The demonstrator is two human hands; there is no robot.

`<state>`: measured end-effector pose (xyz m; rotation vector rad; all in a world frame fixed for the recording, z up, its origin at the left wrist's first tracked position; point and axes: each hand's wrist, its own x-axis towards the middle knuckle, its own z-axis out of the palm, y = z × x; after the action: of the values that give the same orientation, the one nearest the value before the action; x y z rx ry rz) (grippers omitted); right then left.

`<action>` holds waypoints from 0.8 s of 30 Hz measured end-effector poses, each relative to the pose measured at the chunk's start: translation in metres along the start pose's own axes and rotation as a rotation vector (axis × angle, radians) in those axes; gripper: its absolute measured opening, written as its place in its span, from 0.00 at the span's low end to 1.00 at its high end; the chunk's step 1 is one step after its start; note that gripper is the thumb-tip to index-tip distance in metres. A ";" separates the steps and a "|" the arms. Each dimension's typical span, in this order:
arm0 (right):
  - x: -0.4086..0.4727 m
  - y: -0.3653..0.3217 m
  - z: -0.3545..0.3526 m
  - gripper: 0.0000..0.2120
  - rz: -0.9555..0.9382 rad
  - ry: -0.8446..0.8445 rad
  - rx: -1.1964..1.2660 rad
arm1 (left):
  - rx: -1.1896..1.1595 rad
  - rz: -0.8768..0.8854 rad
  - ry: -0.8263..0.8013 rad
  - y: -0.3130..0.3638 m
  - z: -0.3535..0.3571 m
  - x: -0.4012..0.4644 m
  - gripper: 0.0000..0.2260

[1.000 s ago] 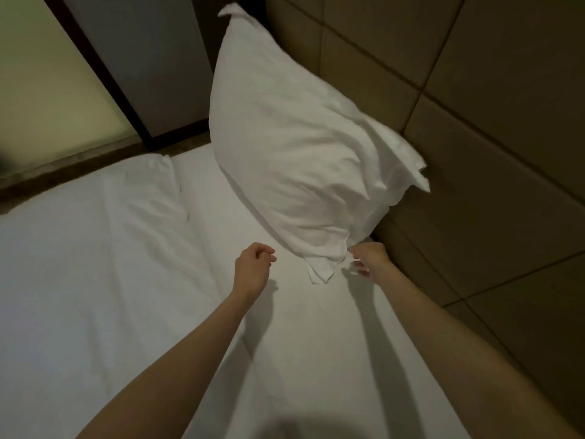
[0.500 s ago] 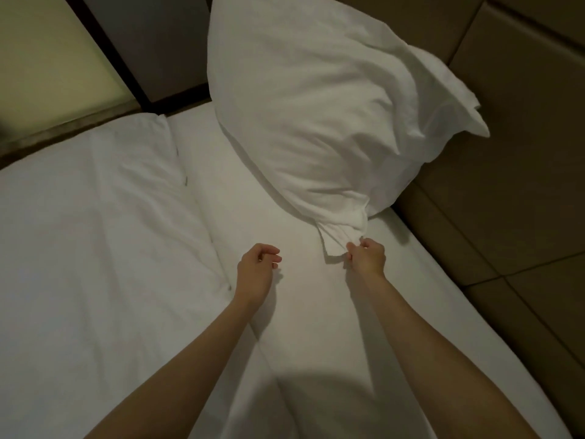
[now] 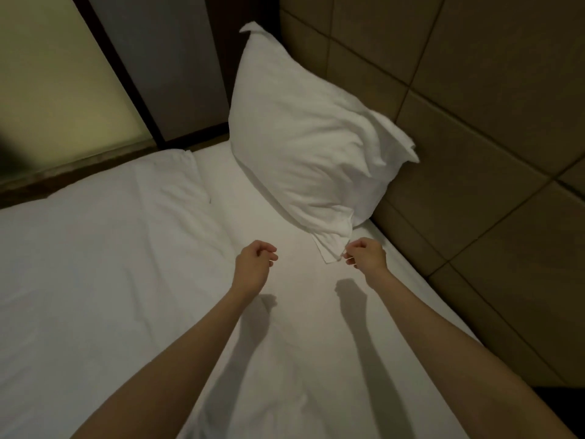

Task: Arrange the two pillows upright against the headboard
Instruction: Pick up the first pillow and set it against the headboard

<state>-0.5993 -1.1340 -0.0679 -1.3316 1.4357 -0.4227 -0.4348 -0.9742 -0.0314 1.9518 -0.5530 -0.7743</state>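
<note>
One white pillow [image 3: 304, 153] stands upright, leaning on the brown padded headboard [image 3: 474, 106] at the far end of the bed. Its loose pillowcase flap [image 3: 330, 245] lies on the sheet at the lower corner. My right hand [image 3: 365, 256] is at the tip of that flap, with the fingertips pinched on its edge. My left hand [image 3: 254, 264] hovers over the sheet to the left, fingers curled, holding nothing. I see no second pillow.
The white sheet [image 3: 300, 327] covers the mattress in front of me, and a folded white duvet [image 3: 95, 264] lies to the left. A dark frame and a lit panel [image 3: 57, 90] stand beyond the bed's far edge. The headboard runs along the right side.
The pillow has settled back against the headboard with its top corner up. My right hand stays at the flap's corner, and my left hand has barely moved.
</note>
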 end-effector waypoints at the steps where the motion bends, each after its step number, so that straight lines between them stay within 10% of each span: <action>1: -0.029 -0.014 -0.012 0.08 -0.028 0.006 0.021 | -0.013 0.026 -0.001 0.016 -0.015 -0.020 0.12; 24: -0.308 -0.047 -0.101 0.04 -0.361 -0.277 0.250 | -0.251 0.084 0.135 0.036 -0.087 -0.292 0.12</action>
<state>-0.7266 -0.9207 0.1458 -1.3836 0.8839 -0.6064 -0.5797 -0.7486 0.1174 1.7229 -0.4314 -0.6220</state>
